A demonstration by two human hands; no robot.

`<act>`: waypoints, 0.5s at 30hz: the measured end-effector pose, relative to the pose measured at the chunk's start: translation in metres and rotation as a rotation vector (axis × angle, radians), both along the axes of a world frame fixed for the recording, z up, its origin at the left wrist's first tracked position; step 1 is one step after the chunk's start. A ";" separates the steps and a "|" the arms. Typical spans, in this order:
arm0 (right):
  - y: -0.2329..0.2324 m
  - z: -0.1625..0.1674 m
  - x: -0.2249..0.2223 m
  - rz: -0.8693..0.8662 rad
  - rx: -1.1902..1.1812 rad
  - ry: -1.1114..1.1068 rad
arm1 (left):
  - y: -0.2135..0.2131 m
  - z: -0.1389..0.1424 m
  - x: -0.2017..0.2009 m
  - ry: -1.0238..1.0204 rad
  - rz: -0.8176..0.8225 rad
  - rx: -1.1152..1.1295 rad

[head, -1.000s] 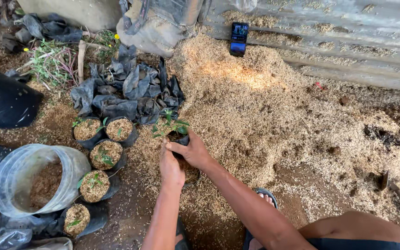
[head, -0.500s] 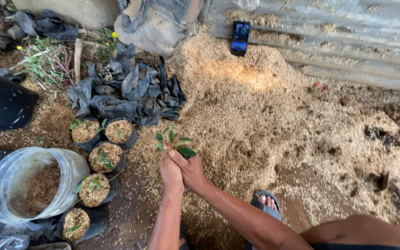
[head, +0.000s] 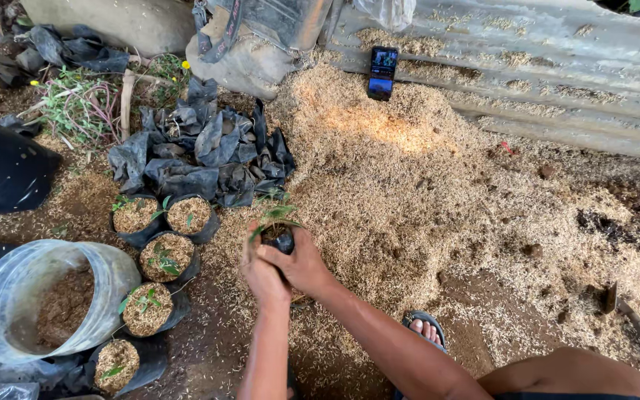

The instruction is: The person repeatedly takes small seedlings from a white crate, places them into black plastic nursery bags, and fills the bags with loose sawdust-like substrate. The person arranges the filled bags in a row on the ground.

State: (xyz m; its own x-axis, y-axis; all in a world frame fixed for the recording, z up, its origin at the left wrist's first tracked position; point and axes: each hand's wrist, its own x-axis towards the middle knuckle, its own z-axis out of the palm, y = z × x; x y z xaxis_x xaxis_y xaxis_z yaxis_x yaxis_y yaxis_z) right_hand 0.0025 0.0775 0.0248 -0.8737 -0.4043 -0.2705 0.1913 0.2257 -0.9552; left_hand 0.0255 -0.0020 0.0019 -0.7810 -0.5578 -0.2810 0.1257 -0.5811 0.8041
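Both hands are cupped together just left of frame centre; the left hand point(head: 262, 275) and the right hand point(head: 301, 263) are wrapped around a small black seedling bag point(head: 283, 242), fingers closed on its sides, with the green seedling point(head: 274, 216) rising just above them; the bag sits at the edge of the rice-husk heap point(head: 409, 185). Squeezing too hard could, I judge, snap the thin stem or spill the fill; a tilt of the soft bag would do the same. Counted: five filled bags point(head: 166, 255) in a column at lower left, each with a sprout; one clear plastic tub point(head: 53, 304) of soil beside them; one pile of empty black bags point(head: 194, 152) above; one phone point(head: 382, 72) propped at the top.
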 end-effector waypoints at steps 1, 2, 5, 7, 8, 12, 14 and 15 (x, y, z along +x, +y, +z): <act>-0.001 -0.004 0.000 -0.023 -0.033 0.020 | 0.001 -0.009 0.000 -0.016 -0.011 -0.013; -0.001 -0.009 0.000 -0.046 -0.064 0.040 | 0.002 -0.019 0.001 -0.030 -0.030 -0.032; -0.004 -0.026 0.008 -0.123 -0.094 0.122 | 0.001 -0.047 0.005 -0.064 -0.070 -0.014; -0.003 -0.035 0.011 -0.130 -0.097 0.156 | -0.001 -0.059 0.005 -0.069 -0.068 0.091; -0.002 -0.037 0.010 -0.109 -0.104 0.164 | -0.001 -0.061 0.005 -0.117 -0.089 0.061; 0.004 -0.033 0.001 -0.107 0.066 0.022 | 0.007 -0.048 0.004 -0.161 -0.119 -0.041; 0.006 -0.025 -0.003 -0.115 0.108 0.184 | 0.012 -0.035 0.003 -0.124 -0.094 -0.092; 0.006 -0.020 -0.004 -0.119 0.131 0.267 | 0.013 -0.028 0.002 -0.101 -0.078 -0.124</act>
State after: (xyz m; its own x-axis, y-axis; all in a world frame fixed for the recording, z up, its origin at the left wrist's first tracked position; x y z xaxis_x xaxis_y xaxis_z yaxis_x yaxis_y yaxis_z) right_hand -0.0013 0.0839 0.0048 -0.9599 -0.2720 -0.0679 -0.0302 0.3410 -0.9396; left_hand 0.0272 0.0105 -0.0261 -0.7945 -0.5316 -0.2934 -0.0014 -0.4816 0.8764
